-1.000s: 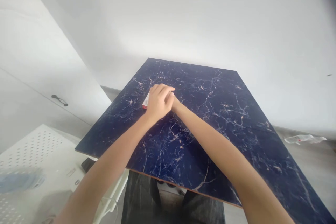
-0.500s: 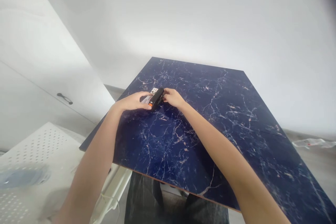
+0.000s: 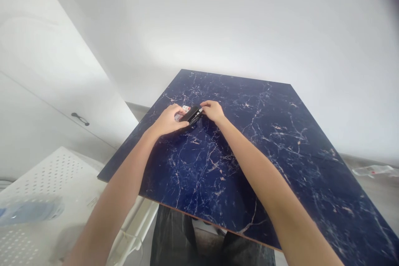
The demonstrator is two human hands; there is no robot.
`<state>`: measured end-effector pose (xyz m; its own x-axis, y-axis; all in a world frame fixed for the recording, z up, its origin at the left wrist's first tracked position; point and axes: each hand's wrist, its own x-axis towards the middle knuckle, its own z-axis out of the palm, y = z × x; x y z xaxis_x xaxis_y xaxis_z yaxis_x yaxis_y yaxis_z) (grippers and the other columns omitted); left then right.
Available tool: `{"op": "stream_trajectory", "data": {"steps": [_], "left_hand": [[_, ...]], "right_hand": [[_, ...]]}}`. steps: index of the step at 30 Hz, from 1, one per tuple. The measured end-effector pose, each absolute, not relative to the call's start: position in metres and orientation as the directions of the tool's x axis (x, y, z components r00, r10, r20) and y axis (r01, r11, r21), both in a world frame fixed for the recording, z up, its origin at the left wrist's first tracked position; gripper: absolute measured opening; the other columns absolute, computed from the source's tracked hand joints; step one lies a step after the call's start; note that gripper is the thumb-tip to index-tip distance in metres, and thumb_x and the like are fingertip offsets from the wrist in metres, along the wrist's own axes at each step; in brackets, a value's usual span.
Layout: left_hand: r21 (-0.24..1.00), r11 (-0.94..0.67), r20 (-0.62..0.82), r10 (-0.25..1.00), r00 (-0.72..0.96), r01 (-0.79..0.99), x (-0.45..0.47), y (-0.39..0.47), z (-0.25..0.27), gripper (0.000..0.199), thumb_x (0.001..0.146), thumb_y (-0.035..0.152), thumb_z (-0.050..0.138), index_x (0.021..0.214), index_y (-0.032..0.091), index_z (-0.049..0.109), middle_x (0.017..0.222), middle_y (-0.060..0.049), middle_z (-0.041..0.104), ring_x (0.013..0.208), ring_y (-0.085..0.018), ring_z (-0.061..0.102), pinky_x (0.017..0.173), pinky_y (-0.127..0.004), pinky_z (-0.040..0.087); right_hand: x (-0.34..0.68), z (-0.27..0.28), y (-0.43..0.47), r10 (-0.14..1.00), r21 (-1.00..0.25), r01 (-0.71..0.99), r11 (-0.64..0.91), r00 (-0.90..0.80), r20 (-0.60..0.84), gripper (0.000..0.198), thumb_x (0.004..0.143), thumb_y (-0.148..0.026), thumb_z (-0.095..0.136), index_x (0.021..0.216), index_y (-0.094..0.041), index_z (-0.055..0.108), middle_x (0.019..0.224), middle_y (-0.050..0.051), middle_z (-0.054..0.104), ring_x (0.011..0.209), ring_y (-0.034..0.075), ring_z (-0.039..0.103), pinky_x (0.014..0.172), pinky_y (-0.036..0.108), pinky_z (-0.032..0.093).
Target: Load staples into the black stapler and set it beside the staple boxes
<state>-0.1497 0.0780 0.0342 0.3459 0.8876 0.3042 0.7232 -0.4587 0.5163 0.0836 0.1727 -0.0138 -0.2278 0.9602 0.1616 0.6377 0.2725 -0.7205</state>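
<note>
A small elongated black object [image 3: 189,114], its exact kind unclear, is on the blue marbled tabletop. Thin, shiny metal-like parts show along its right side. My left hand [image 3: 171,120] grips it from the left, thumb at the near end and fingers curled over the far side. Partly under those fingers is a piece with red and white print [image 3: 186,108], perhaps packaging. At the object's right end, my right hand [image 3: 213,111] has thumb and finger closed on a small pale, silvery piece [image 3: 200,110]. Its other fingers are curled in.
The blue marbled table [image 3: 199,174] stands against a white wall. To the left are a white cabinet [image 3: 56,75] with a dark handle and a white perforated surface [image 3: 52,174] bearing a clear plastic bottle [image 3: 31,211]. Clear plastic wrapping [image 3: 374,170] lies beyond the right edge.
The black object has turned, its metal-like side now more visible and its orange end covered. My left hand has shifted right along with it; my right hand has moved slightly right, now pinching the silvery piece.
</note>
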Motion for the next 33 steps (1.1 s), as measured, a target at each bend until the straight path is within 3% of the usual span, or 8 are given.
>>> {"op": "stream_trajectory", "data": {"steps": [4,9,13,18,21,24,27,33], "left_hand": [[0.522,-0.484,0.352,0.872,0.340,0.702,-0.143,0.075,0.034,0.016,0.082,0.027,0.073,0.093,0.021,0.064,0.099,-0.003,0.068,0.090,-0.022,0.065,0.086,-0.038,0.053],[0.535,-0.483,0.287,0.876,0.388,0.693,-0.143,0.074,0.032,0.056,0.080,0.027,0.076,0.134,0.024,0.061,0.124,-0.007,0.070,0.098,-0.024,0.069,0.088,-0.039,0.056],[0.505,-0.487,0.292,0.874,0.390,0.713,-0.141,0.075,0.029,0.060,0.081,0.024,0.074,0.140,0.025,0.061,0.124,-0.008,0.072,0.101,-0.026,0.071,0.090,-0.041,0.058],[0.509,-0.497,0.303,0.867,0.394,0.703,-0.141,0.076,0.026,0.061,0.083,0.025,0.073,0.142,0.024,0.061,0.131,-0.009,0.070,0.108,-0.027,0.071,0.096,-0.042,0.057],[0.497,-0.494,0.302,0.869,0.392,0.713,-0.139,0.075,0.027,0.060,0.083,0.025,0.073,0.142,0.024,0.062,0.130,-0.009,0.070,0.108,-0.027,0.071,0.096,-0.042,0.057],[0.465,-0.479,0.312,0.876,0.368,0.745,-0.135,0.073,0.030,0.056,0.081,0.025,0.074,0.137,0.024,0.065,0.125,-0.008,0.072,0.106,-0.028,0.071,0.093,-0.041,0.056],[0.408,-0.445,0.341,0.884,0.319,0.797,-0.129,0.071,0.030,0.051,0.080,0.024,0.074,0.131,0.025,0.068,0.114,-0.007,0.073,0.100,-0.028,0.071,0.089,-0.040,0.056],[0.362,-0.307,0.349,0.920,0.178,0.880,-0.125,0.072,0.027,0.047,0.084,0.028,0.074,0.130,0.024,0.067,0.115,-0.008,0.070,0.101,-0.029,0.070,0.090,-0.039,0.055]], "right_hand": [[0.095,-0.003,0.166,0.888,-0.583,0.674,0.454,-0.393,0.237,0.038,0.085,-0.006,0.046,0.101,-0.021,0.076,0.112,0.007,0.076,0.106,0.021,0.068,0.101,0.034,0.050],[0.100,0.012,0.159,0.770,-0.387,0.670,0.633,-0.597,0.226,0.034,0.077,0.001,0.053,0.096,-0.020,0.073,0.106,0.010,0.074,0.105,0.026,0.063,0.100,0.037,0.046],[0.104,0.021,0.160,0.745,-0.309,0.678,0.666,-0.628,0.227,0.032,0.077,0.001,0.056,0.093,-0.021,0.072,0.101,0.011,0.075,0.104,0.029,0.062,0.095,0.037,0.046],[0.120,0.024,0.166,0.796,-0.338,0.721,0.605,-0.531,0.291,0.029,0.082,-0.006,0.059,0.102,-0.020,0.074,0.099,0.008,0.078,0.095,0.025,0.069,0.090,0.035,0.049],[0.126,0.022,0.166,0.835,-0.398,0.736,0.547,-0.451,0.315,0.017,0.087,-0.017,0.063,0.099,-0.021,0.074,0.095,0.004,0.080,0.087,0.020,0.072,0.086,0.030,0.053],[0.125,0.017,0.159,0.865,-0.433,0.760,0.484,-0.341,0.368,0.020,0.097,-0.026,0.056,0.106,-0.020,0.073,0.103,0.006,0.080,0.092,0.020,0.074,0.088,0.030,0.054],[0.116,0.011,0.140,0.871,-0.428,0.789,0.441,-0.262,0.415,0.029,0.101,-0.023,0.048,0.121,-0.019,0.069,0.114,0.012,0.078,0.103,0.024,0.073,0.094,0.036,0.052],[0.089,-0.005,0.086,0.858,-0.392,0.772,0.501,-0.384,0.340,0.025,0.099,-0.020,0.051,0.103,-0.020,0.075,0.104,0.011,0.077,0.094,0.025,0.072,0.087,0.034,0.052]]}}
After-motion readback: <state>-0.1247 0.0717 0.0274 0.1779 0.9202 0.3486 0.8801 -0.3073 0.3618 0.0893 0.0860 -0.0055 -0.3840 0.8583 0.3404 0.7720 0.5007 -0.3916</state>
